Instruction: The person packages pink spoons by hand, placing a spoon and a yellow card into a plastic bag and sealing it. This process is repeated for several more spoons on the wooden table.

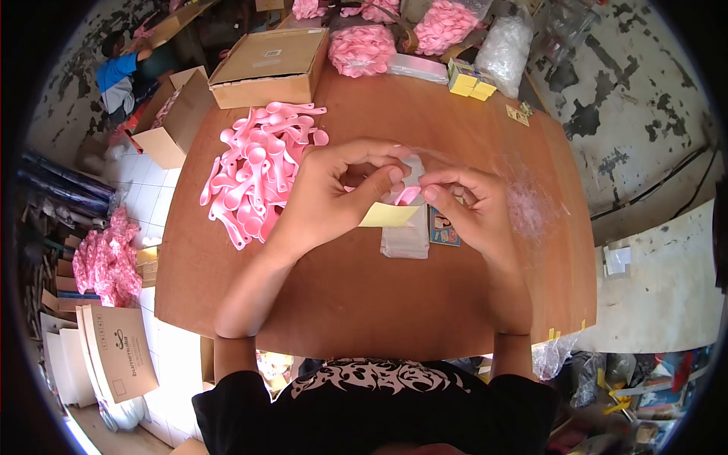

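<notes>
Over the middle of the table, my left hand [330,189] is closed, thumb against fingers, on a small clear plastic bag [413,168]. My right hand [476,206] pinches the bag's right side between thumb and fingertips. A pink scoop [408,196] shows partly between the hands, the rest covered by my left fingers. Just under it a yellow card [388,215] juts out. Below the hands lie a stack of clear bags [404,241] and blue printed cards [444,227]. Left of my left hand spreads a pile of pink scoops [258,163].
A closed cardboard box [269,64] stands at the table's back left. Bags of pink scoops [362,50], yellow boxes [472,78] and a bulging clear bag [506,51] line the back edge. Plastic scraps [528,208] lie at right. Another person [121,76] is at far left.
</notes>
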### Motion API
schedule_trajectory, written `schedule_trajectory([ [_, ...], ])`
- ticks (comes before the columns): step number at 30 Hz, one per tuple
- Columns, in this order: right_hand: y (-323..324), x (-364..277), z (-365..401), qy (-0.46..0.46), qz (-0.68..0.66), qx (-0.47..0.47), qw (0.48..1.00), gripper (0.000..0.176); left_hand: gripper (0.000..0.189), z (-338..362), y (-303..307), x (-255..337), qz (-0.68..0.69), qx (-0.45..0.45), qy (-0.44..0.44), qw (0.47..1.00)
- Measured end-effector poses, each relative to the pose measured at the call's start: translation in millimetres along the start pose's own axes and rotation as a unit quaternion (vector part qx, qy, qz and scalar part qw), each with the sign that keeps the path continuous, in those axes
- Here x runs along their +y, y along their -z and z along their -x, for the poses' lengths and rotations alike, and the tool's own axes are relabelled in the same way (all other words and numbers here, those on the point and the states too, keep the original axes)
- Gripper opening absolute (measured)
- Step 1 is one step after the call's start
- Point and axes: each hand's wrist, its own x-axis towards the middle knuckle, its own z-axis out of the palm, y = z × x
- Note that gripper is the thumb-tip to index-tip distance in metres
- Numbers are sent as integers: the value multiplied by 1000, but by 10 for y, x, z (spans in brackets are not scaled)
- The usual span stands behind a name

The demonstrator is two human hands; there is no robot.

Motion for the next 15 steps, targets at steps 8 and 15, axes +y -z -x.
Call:
schedule_trajectory([
  [8, -27, -5, -33, 8, -69, 72, 995, 12, 23, -67, 118, -73, -15, -46, 36, 998],
  [15, 111, -53, 7, 7, -44, 68, 997, 15, 17, -55, 95, -30, -25, -32, 20, 999],
])
